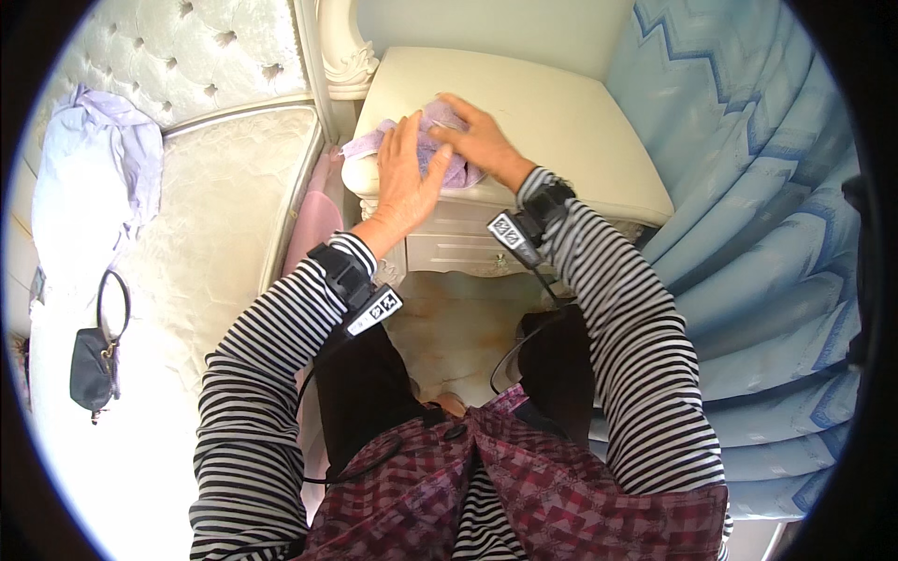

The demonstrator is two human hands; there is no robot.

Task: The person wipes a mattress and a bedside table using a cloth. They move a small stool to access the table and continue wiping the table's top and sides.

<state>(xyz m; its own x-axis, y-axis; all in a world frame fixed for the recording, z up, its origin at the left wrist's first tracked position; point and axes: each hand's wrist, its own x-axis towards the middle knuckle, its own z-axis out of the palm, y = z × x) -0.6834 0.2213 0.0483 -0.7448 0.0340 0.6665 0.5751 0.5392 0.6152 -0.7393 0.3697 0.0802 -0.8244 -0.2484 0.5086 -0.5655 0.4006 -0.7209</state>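
A bunched purple cloth (459, 172) lies on the front left part of a cream nightstand (554, 133), one end reaching the left edge. My left hand (407, 168) rests on the cloth with its fingers extended and the thumb apart. My right hand (484, 140) is at the cloth's upper right side, its fingers bent over a raised fold; whether they pinch it is hard to tell. The thumbs of the two hands are close together over the cloth. Both wrists bear black straps with small marked tags.
A bare mattress (217, 182) and a tufted headboard (196, 49) stand at the left. On the mattress are a lilac cloth (98, 175) and a small black bag (92, 368). Something pink (316, 224) is between bed and nightstand. Blue curtains (758, 280) hang at the right.
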